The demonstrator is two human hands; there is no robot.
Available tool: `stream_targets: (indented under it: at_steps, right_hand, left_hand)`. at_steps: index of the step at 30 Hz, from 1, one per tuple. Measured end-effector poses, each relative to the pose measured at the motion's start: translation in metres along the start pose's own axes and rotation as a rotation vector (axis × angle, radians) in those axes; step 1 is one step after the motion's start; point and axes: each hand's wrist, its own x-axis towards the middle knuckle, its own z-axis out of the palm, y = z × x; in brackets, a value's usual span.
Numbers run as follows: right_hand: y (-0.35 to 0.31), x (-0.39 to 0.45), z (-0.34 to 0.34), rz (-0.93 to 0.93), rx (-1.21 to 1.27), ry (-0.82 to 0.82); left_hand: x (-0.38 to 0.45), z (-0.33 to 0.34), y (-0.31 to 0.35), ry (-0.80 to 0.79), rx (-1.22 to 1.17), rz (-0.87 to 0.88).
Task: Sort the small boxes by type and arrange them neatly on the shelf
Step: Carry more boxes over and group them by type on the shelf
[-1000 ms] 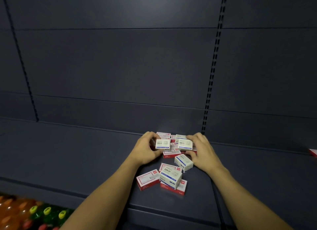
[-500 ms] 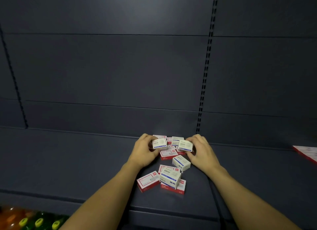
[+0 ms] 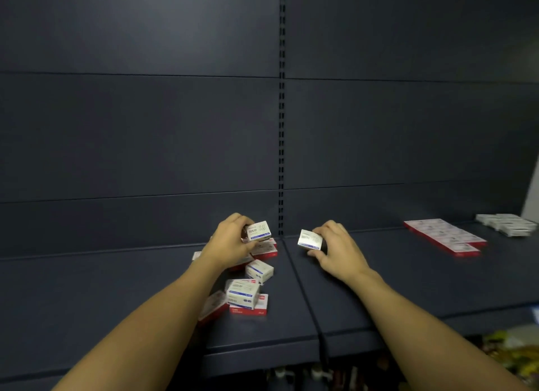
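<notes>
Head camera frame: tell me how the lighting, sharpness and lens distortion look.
Head view: dim, even light on a dark shelf, no glare. The print on the box in the left hand is fairly crisp; the box in the right hand looks smeared. The sorted rows of boxes at far right are soft. Wide-angle bowing bends the back-panel seams, and the corners darken.

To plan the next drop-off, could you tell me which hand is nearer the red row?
Right. The right hand is beside the seam, left of the red row; the left hand is farther left, over the pile.
</notes>
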Motion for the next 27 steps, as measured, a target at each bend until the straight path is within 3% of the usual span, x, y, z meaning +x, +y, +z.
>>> stream_targets:
  at_steps: [18,27]
  right_hand:
    - [0.153,-0.110,-0.160,0.111,-0.073,0.023]
    - [0.211,-0.152,-0.219,0.137,-0.060,0.076]
  left_hand:
    - [0.019,0.113,0.213,-0.055,-0.040,0.152]
    - [0.022,0.166,0.306,-0.037,-0.107,0.099]
